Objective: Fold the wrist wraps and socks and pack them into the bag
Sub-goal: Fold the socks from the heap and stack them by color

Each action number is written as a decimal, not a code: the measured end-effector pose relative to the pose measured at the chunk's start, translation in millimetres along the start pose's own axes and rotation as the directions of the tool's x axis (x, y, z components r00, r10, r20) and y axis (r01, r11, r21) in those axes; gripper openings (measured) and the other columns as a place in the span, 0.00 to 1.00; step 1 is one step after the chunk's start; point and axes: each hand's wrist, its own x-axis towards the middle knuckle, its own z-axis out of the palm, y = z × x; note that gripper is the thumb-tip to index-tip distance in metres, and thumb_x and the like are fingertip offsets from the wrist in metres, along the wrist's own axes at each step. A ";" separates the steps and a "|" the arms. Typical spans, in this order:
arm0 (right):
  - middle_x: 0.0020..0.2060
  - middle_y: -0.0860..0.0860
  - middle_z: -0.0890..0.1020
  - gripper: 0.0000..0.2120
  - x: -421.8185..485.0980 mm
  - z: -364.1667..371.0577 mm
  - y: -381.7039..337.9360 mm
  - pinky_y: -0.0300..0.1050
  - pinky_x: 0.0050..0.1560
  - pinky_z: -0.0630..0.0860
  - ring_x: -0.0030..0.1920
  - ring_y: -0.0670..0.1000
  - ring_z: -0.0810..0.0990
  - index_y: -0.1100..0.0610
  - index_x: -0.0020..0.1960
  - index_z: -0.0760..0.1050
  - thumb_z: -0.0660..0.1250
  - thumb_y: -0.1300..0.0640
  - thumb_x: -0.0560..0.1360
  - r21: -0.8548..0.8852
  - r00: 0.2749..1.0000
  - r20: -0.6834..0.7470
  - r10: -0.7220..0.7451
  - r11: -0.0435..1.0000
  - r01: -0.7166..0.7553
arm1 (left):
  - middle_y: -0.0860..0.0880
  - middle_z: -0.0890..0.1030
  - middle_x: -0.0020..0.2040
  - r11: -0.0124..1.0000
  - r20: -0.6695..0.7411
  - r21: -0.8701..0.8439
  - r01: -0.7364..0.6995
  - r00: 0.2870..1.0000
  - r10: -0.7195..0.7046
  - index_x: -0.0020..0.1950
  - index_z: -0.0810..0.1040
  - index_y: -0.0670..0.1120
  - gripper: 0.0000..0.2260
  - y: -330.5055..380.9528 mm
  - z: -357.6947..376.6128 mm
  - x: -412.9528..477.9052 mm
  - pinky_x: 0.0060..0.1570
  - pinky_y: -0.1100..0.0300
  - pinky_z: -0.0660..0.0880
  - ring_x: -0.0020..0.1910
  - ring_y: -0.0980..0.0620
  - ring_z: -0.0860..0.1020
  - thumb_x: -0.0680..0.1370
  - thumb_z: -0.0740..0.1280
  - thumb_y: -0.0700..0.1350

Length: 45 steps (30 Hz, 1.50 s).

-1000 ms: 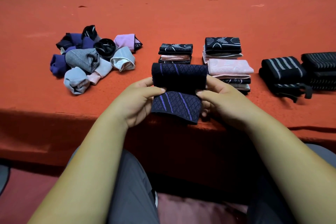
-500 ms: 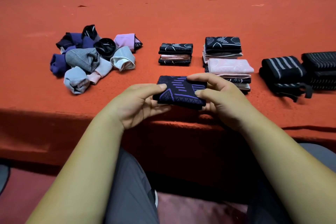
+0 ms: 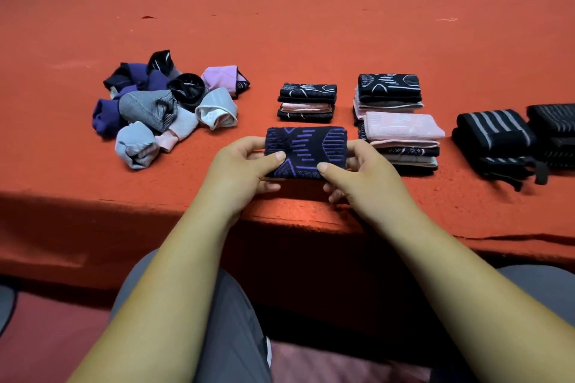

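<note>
Folded sock [image 3: 306,149] at near edge of table [image 3: 280,25], btwn left hand [image 3: 239,168] & right hand [image 3: 361,174]. From it: loose sock heap [image 3: 165,109] at 10 o'clock, short stack [image 3: 307,101] at 12, rear stack [image 3: 389,88] at 1, front stack [image 3: 401,137] just beside at 3, wrist wraps [image 3: 494,137] further out at 3

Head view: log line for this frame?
stage: sock fold | left hand: pinches folded navy sock | right hand: pinches same sock | folded stacks: on table | bag: not seen

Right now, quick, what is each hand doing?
Left hand: pinches the folded dark navy sock with purple lines.
Right hand: pinches the same sock's other side.
</note>
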 end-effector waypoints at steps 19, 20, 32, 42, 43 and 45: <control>0.51 0.45 0.83 0.09 56.2 28.6 -13.7 0.55 0.46 0.85 0.39 0.49 0.85 0.44 0.54 0.79 0.67 0.59 0.83 -0.170 0.924 -0.296 -0.241 0.966 0.197 | 0.48 0.83 0.50 0.967 -0.125 0.161 -0.198 0.968 0.219 0.48 0.82 0.52 0.06 17.1 -2.0 66.7 0.42 0.56 0.82 0.47 0.49 0.83 0.77 0.74 0.41; 0.50 0.44 0.84 0.09 64.7 30.9 -15.8 0.57 0.49 0.84 0.42 0.49 0.85 0.44 0.54 0.79 0.67 0.58 0.82 -0.183 0.917 -0.311 -0.251 0.962 0.202 | 0.48 0.83 0.51 0.965 -0.144 0.159 -0.210 0.962 0.233 0.49 0.82 0.51 0.07 20.0 -0.6 74.3 0.40 0.58 0.81 0.49 0.48 0.85 0.79 0.74 0.39; 0.70 0.53 0.75 0.21 162.9 53.0 -28.2 0.23 0.69 0.58 0.69 0.49 0.75 0.58 0.72 0.77 0.61 0.65 0.81 -0.274 0.869 -0.433 -0.240 0.953 0.127 | 0.58 0.84 0.62 0.879 -0.116 0.316 -0.358 0.904 0.411 0.62 0.84 0.57 0.18 38.7 24.9 179.2 0.68 0.51 0.77 0.62 0.56 0.82 0.82 0.63 0.37; 0.79 0.59 0.63 0.30 179.1 63.9 11.5 0.51 0.77 0.62 0.75 0.64 0.68 0.55 0.82 0.66 0.62 0.60 0.80 -0.504 0.939 -0.331 -0.093 0.858 -0.093 | 0.40 0.80 0.67 0.657 0.034 0.715 -0.241 0.950 0.311 0.73 0.80 0.51 0.19 -8.9 29.6 217.5 0.73 0.49 0.67 0.70 0.41 0.75 0.84 0.62 0.39; 0.79 0.58 0.62 0.30 177.8 63.8 12.6 0.52 0.77 0.63 0.75 0.64 0.68 0.53 0.82 0.66 0.62 0.60 0.80 -0.516 0.940 -0.328 -0.100 0.852 -0.090 | 0.40 0.80 0.67 0.678 0.036 0.696 -0.238 0.954 0.298 0.73 0.80 0.52 0.20 -9.5 28.7 218.4 0.73 0.48 0.68 0.70 0.41 0.76 0.84 0.62 0.39; 0.80 0.57 0.61 0.31 174.5 63.6 14.9 0.53 0.78 0.63 0.75 0.63 0.68 0.51 0.83 0.65 0.63 0.60 0.80 -0.524 0.941 -0.316 -0.117 0.849 -0.070 | 0.40 0.79 0.67 0.710 0.035 0.667 -0.227 0.961 0.274 0.74 0.79 0.54 0.21 -10.3 26.2 216.3 0.74 0.51 0.68 0.69 0.41 0.77 0.84 0.62 0.39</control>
